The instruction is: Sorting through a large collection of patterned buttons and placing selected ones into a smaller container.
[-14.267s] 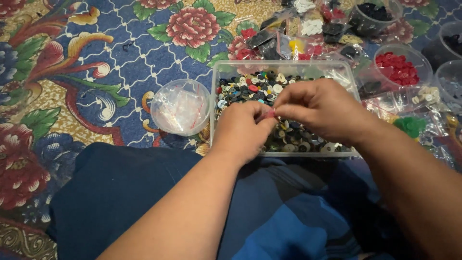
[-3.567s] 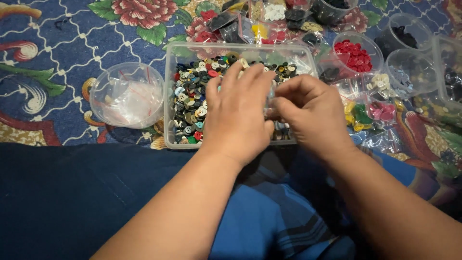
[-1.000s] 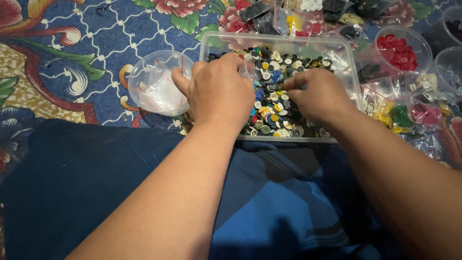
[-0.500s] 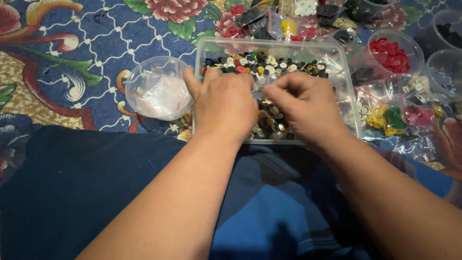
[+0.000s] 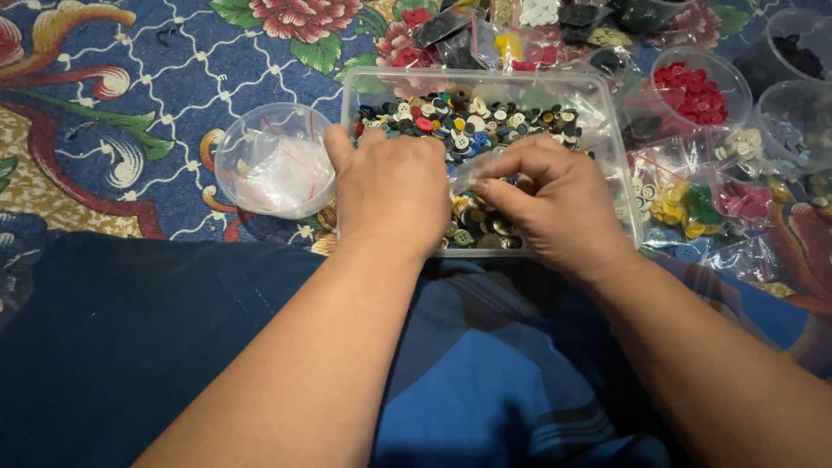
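Now both hands (image 5: 394, 186) deeper among buttons (image 5: 472, 126).

Clear tub (image 5: 620, 165) of mixed buttons (image 5: 472, 121)

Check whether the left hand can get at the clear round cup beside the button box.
Probably yes: the left hand rests in the button box, and the clear round cup stands open just beside it, nothing between.

Left hand (image 5: 392, 192) hides buttons (image 5: 472, 121); its fingertips lie unseen.
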